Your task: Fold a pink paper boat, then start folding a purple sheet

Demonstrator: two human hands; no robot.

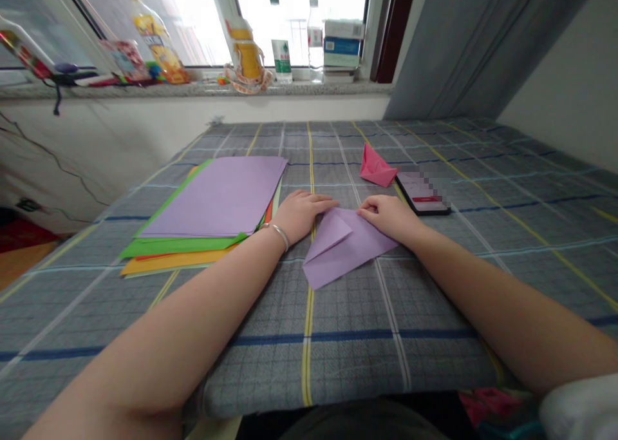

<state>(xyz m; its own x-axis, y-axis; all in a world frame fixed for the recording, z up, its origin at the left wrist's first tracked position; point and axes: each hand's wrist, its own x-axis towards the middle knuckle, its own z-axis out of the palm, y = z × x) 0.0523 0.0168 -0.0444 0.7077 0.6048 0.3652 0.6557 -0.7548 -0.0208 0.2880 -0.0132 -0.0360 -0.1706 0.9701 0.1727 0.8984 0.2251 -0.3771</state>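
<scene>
A sheet of light purple paper (338,259), partly folded with a slim triangular flap on top, lies in front of me on the checked cloth. My left hand (302,213) rests flat at its upper left edge, fingers stretched towards the right; a silver bangle is on that wrist. At the upper right edge, my right hand (390,217) has its fingers curled, pinching the paper between thumb and fingertips. Beyond the right hand stands a pink folded paper piece (376,167). A phone (422,192) lies beside it, its screen lit and partly blurred.
To the left lies a stack of coloured paper (212,195), purple on top with green and orange beneath. Bottles, a yellow cup (248,57) and several boxes (342,47) line the windowsill (309,89) behind the cloth-covered surface. A grey curtain (463,40) hangs at right.
</scene>
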